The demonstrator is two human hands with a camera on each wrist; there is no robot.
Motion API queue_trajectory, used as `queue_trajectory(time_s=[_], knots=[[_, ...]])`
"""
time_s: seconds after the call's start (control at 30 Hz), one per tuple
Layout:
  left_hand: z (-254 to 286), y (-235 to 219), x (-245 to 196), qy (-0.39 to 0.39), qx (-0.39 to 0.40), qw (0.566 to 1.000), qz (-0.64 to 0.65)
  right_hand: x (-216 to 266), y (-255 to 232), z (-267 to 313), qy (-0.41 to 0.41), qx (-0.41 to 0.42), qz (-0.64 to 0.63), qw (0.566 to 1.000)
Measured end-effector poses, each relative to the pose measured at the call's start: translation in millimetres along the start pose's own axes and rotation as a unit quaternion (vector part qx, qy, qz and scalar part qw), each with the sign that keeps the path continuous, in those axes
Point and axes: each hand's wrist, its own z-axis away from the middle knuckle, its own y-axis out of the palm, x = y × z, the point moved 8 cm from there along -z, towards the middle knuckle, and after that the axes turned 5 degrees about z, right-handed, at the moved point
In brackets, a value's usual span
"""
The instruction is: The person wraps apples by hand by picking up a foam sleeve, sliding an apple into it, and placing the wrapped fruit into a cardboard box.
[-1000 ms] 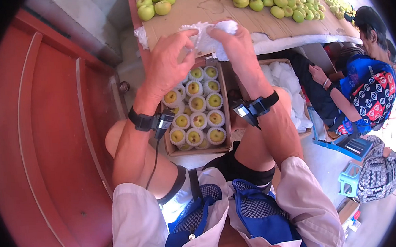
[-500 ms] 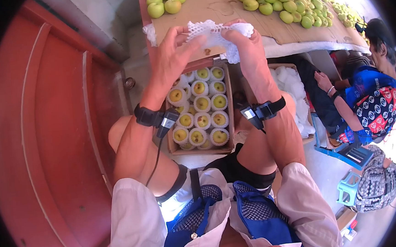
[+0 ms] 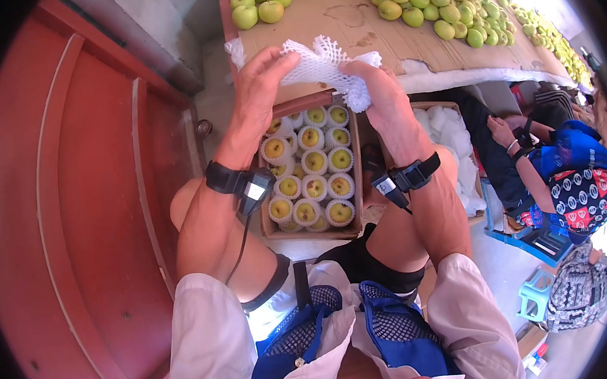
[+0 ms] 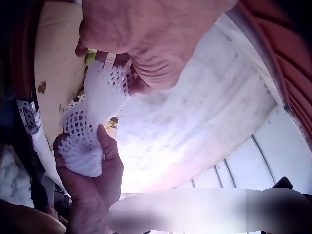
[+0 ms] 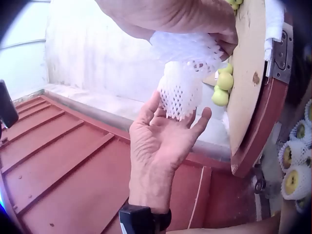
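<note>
White foam fruit netting [image 3: 319,63] spans the space between the two hands, above the near edge of the cardboard-covered table. My left hand [image 3: 255,87] pinches its left end between thumb and fingers. In the right wrist view, that netting [image 5: 179,92] hangs as an open-meshed sleeve at the left hand's fingertips [image 5: 152,105]. The right hand [image 3: 385,99] grips a more bunched part of the foam netting [image 4: 83,156], with the thumb [image 4: 108,141] along its side. The bunched part overlaps the sleeve in both wrist views.
Below the hands stands a carton [image 3: 357,186] of apples in foam nets. A box of white foam nets [image 3: 448,144] stands to the right. Loose green apples [image 3: 446,10] lie on the table [image 3: 327,29]. A red door [image 3: 107,203] is at left; another person [image 3: 562,164] sits at right.
The left hand has come to pinch the netting, which earlier was mostly in the right hand. The netting now stretches out wider between the hands.
</note>
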Motion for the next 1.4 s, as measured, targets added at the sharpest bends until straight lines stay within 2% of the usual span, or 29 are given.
queue_trajectory(time_s=[0.1, 0.2, 0.27, 0.37, 0.47, 0.57, 0.7, 0.8, 0.9, 1.0, 1.07, 1.17, 1.27, 1.4], knots=[[-3.5, -4.6, -3.3, 0.020, -0.010, 0.998, -0.053, 6.4, 0.8, 0.9, -0.018, 0.001, 0.011, 1.000], [-7.7, -9.5, -15.8, 0.092, -0.052, 0.961, -0.257, 11.9, -4.8, -6.6, -0.053, -0.005, 0.034, 0.998], [-9.0, -7.3, -22.0, 0.134, -0.056, 0.947, -0.287, 17.9, -11.8, -11.3, -0.099, -0.030, 0.045, 0.994], [-10.3, -2.4, -28.4, 0.174, -0.048, 0.926, -0.332, 31.5, -22.6, -16.5, -0.107, -0.077, 0.145, 0.981], [-5.9, 3.2, -34.5, 0.225, -0.021, 0.906, -0.359, 40.2, -15.9, -8.4, -0.094, -0.071, 0.181, 0.976], [2.7, 13.2, -43.4, 0.255, 0.007, 0.885, -0.389, 14.1, -3.8, -17.8, -0.027, -0.004, 0.072, 0.997], [2.8, 27.4, -50.6, 0.321, 0.011, 0.832, -0.453, 6.9, -2.2, -25.6, -0.028, 0.040, 0.010, 0.999], [-8.8, 9.0, -28.6, 0.236, 0.022, 0.940, -0.244, 3.3, -0.9, -26.1, -0.015, 0.050, -0.006, 0.999], [-16.3, 1.2, -19.5, 0.170, 0.031, 0.976, -0.131, 4.1, -0.5, -24.6, -0.016, 0.058, 0.035, 0.998], [-19.4, 4.9, -27.5, 0.192, 0.034, 0.968, -0.156, 3.9, -7.1, -29.3, -0.022, 0.036, 0.078, 0.996], [-16.5, 5.2, -32.7, 0.226, 0.033, 0.948, -0.220, 6.0, -9.4, -27.6, -0.028, 0.015, 0.095, 0.995], [-3.6, 7.0, -44.8, 0.264, 0.038, 0.911, -0.313, 26.9, -17.8, -17.8, -0.128, -0.065, 0.129, 0.981], [4.6, 10.6, -53.6, 0.281, 0.048, 0.883, -0.372, 48.7, -6.7, -5.4, -0.168, -0.073, 0.210, 0.960], [12.8, 17.5, -60.5, 0.289, 0.072, 0.870, -0.392, 49.6, 12.6, -4.4, -0.149, 0.042, 0.263, 0.952]])
